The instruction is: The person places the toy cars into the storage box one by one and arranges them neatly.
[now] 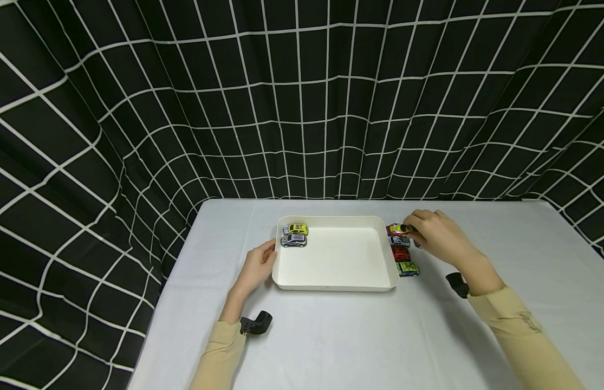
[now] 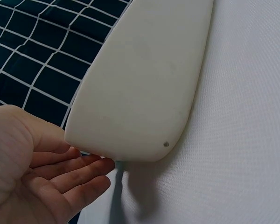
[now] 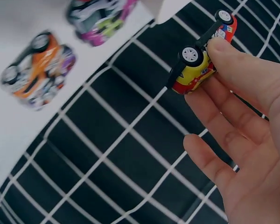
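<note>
My right hand (image 1: 435,235) pinches a red-and-yellow toy car (image 3: 196,70) between thumb and fingers, just off the right side of a white tray (image 1: 338,286). In the right wrist view the car is tilted, its black underside and wheels showing. Against the tray's left wall rests my left hand (image 1: 260,264), its fingers loosely extended and touching the outside near the rim. Inside the tray, at the upper left, a yellow toy car (image 1: 297,229) and a silver-blue one (image 1: 294,240) sit side by side.
Outside the tray's right wall stand a grey toy car (image 1: 399,241), a red one (image 1: 401,254) and a green one (image 1: 408,268). An orange toy car (image 3: 39,70) appears in the right wrist view. Behind the white-covered table (image 1: 331,336) hangs a black gridded curtain (image 1: 311,108).
</note>
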Demonstrator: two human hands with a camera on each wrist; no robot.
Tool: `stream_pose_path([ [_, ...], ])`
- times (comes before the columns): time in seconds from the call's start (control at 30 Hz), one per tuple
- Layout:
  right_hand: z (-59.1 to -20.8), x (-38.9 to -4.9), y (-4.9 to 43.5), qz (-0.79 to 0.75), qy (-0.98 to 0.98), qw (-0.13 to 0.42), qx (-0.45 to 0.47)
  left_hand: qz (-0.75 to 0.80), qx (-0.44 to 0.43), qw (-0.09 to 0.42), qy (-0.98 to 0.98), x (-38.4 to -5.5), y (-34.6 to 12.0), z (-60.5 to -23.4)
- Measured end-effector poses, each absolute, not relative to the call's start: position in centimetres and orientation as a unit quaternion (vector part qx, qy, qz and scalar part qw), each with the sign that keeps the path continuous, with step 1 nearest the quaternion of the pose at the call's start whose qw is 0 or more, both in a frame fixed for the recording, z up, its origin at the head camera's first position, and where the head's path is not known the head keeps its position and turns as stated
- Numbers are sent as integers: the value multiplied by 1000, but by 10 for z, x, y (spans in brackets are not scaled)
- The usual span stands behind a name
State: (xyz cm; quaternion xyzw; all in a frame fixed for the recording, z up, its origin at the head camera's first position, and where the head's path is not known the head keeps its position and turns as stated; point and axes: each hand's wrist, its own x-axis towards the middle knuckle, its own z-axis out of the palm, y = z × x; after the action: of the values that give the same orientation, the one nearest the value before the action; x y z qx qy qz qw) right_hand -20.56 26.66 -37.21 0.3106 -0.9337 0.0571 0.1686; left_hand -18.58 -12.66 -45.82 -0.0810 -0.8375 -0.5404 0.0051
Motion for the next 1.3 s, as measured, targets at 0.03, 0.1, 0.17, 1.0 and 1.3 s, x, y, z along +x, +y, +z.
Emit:
stream_pose_path([
  [0.03,-371,-207,263,56,-933,167,314,-541,-81,5,-837,-186,-126,-458],
  [0.1,-369,-210,256,53,-931,163,322,-541,-80,5,-837,-186,-126,-458],
  [0.17,-367,-213,249,52,-928,161,332,-539,-81,5,-839,-186,-127,-457],
  [1.0,-381,-233,168,61,-895,130,422,-532,-86,5,-843,-187,-128,-458],
  [1.3,-389,-237,145,61,-888,118,440,-533,-82,4,-842,-187,-128,-460],
])
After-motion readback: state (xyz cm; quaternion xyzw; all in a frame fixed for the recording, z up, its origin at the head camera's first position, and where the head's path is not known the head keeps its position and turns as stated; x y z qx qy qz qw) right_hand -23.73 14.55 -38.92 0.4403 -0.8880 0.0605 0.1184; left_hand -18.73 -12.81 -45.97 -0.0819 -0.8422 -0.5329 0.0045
